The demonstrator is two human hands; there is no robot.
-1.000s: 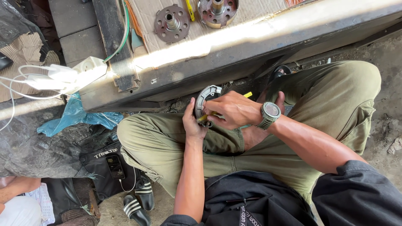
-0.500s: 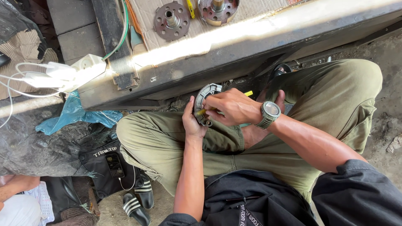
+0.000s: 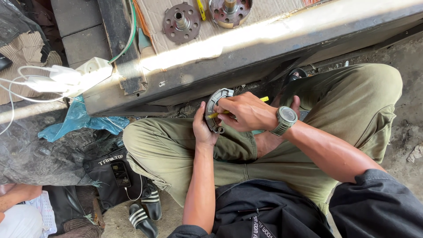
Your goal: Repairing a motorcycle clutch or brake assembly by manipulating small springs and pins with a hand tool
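My left hand [image 3: 202, 128] grips a round grey metal part [image 3: 214, 104] from below, holding it on edge above my knee. My right hand [image 3: 245, 112], with a grey watch [image 3: 284, 120] on its wrist, is closed on a thin yellow tool [image 3: 263, 99] whose tip lies against the face of the part. I sit cross-legged in olive trousers [image 3: 335, 110] on the ground beside a low dark bench [image 3: 229, 70].
On cardboard atop the bench lie a round flanged disc [image 3: 180, 22] and a metal hub [image 3: 230, 10]. A white power strip [image 3: 90, 72] with cables sits at the left, over a blue plastic bag [image 3: 79, 121]. A black bag [image 3: 112, 172] and striped sandals [image 3: 145, 211] lie below.
Both hands stay on the metal part; the right hand has shifted only slightly with the yellow tool.
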